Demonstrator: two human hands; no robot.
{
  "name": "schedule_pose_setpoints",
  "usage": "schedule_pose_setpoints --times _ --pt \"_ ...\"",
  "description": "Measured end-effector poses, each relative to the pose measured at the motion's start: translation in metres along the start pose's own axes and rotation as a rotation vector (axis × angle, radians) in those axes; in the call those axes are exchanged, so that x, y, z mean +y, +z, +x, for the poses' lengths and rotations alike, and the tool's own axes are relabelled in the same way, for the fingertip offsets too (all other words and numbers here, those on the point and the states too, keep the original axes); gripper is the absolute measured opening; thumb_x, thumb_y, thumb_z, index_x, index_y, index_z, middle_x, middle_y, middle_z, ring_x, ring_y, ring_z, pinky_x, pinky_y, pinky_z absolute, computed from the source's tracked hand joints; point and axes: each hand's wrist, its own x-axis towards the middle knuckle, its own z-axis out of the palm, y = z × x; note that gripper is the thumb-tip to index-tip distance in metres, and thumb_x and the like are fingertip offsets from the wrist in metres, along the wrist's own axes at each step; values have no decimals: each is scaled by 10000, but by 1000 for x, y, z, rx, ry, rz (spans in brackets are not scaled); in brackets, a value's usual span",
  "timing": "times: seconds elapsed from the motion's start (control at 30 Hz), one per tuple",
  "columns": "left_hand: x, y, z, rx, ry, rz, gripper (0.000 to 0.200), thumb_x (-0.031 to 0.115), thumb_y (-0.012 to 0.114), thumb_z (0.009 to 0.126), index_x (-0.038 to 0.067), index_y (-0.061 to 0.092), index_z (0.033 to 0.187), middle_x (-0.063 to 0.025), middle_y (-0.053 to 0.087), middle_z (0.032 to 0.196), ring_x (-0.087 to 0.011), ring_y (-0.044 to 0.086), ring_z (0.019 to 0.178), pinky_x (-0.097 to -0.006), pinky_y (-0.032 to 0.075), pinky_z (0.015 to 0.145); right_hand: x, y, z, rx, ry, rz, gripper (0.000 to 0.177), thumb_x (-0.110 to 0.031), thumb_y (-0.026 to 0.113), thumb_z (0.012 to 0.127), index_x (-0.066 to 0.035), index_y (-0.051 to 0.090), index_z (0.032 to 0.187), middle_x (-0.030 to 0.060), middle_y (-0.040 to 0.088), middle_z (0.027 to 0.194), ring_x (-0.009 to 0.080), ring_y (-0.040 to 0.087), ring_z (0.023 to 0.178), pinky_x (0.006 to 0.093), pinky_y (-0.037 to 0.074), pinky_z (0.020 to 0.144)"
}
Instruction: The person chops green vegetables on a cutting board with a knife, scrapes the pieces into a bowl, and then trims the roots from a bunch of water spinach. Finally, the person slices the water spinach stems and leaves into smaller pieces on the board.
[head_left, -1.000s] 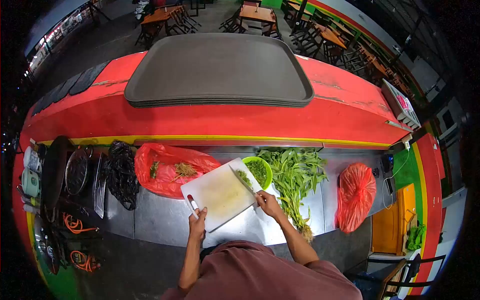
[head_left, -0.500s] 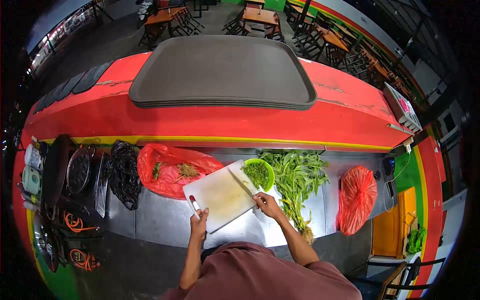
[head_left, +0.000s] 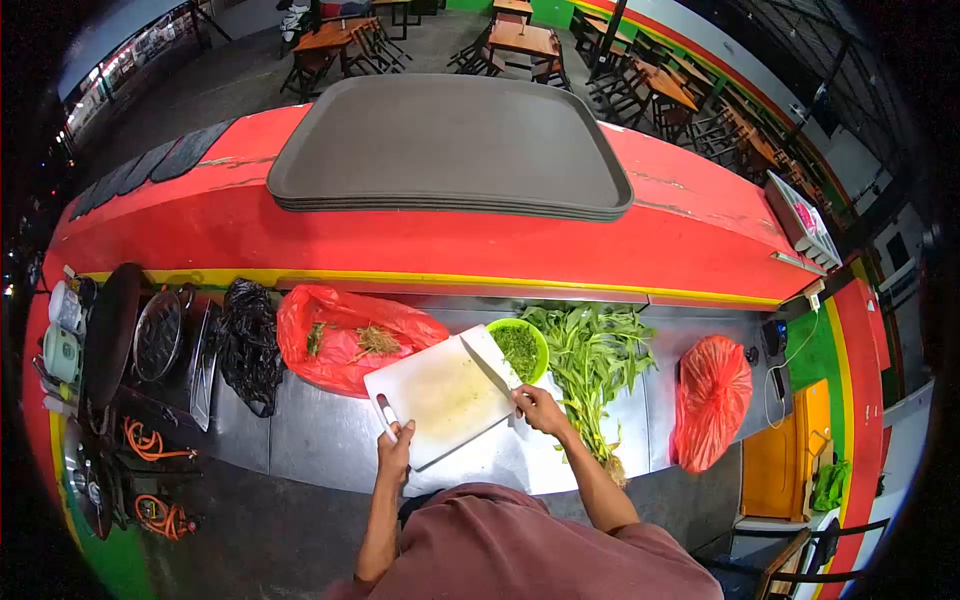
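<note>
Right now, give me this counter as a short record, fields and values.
Left grip: on board, at its handle end
Right grip: knife, blade near the board's bowl-side edge
Bowl: green, holding chopped greens
Right of bowl: leafy bunch
Far right: gathered red bag
Left of board: open red bag, apparent roots inside

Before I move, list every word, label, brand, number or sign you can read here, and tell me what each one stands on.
No readable text anywhere in view.
Cutting board, knife and stacked trays: no lettering visible.
Lit background at upper left: too small and blurred to read any sign.
</note>
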Motion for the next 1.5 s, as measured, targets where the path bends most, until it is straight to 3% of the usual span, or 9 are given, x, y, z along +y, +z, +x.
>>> schedule_pose_setpoints --times 0.27,0.43,0.57,0.77,0.97,1.17,1.27,1.33,1.5 --pt "-2 -1 -5 -10 31 -23 281 232 678 972 116 551 749 88 439 660 -37 364 587 -249 277 527 21 -7 14 290 -64 -53 331 -388 567 1031 -76 673 1016 8 620 688 73 457 470 270 363 410" --pt "-10 -4 -1 16 7 -44 278 224 684 969 105 550 757 78 458 689 -41 383 607 -250 311 548 -3 -14 -13 -24 48 5 322 -379 563 1032 -74 663 1013 4 615 709 66 458 489 258 361 427" --pt "-9 -1 -4 24 6 -106 195 210 685 969 77 614 845 73 503 713 -38 420 622 -240 338 561 22 -16 -8 168 61 53 314 -359 563 1036 -64 669 1049 7 622 707 69 464 494 260 364 429" --pt "-5 1 -5 8 28 -112 170 204 680 974 66 635 886 64 537 735 -34 445 636 -235 357 572 -8 -18 -36 -36 81 19 297 -362 586 1026 -78 671 1005 0 624 704 60 474 504 245 369 438" --pt "0 1 -8 5 41 -118 172 197 657 987 52 630 898 47 551 760 -45 470 660 -238 380 590 20 -18 -23 181 76 -11 316 -385 608 1013 -78 683 1024 0 631 706 77 503 528 257 399 460" --pt "3 4 -8 11 32 -68 207 219 658 985 28 643 905 42 533 752 -55 444 656 -245 365 590 -4 7 -8 -145 -125 -24 310 -382 621 1002 -92 702 1078 -10 636 729 63 496 537 247 400 465" --pt "-4 1 -5 31 63 -16 235 237 663 981 52 615 844 51 514 712 -51 424 633 -252 337 562 -3 8 8 -42 21 16 322 -366 602 1009 -68 703 1078 13 646 722 80 487 497 257 379 430" --pt "-2 0 -10 25 83 73 299 265 672 975 76 571 766 69 471 655 -45 387 595 -262 294 526 3 6 21 299 56 -68 352 -370 591 1013 -48 697 1103 40 634 678 90 501 485 272 382 420" --pt "15 2 -18 27 136 170 350 280 666 981 95 547 709 84 427 617 -42 356 561 -265 264 502 -28 12 -4 2 42 158 336 -377 592 1020 -57 666 1087 6 590 721 68 448 478 244 348 415"
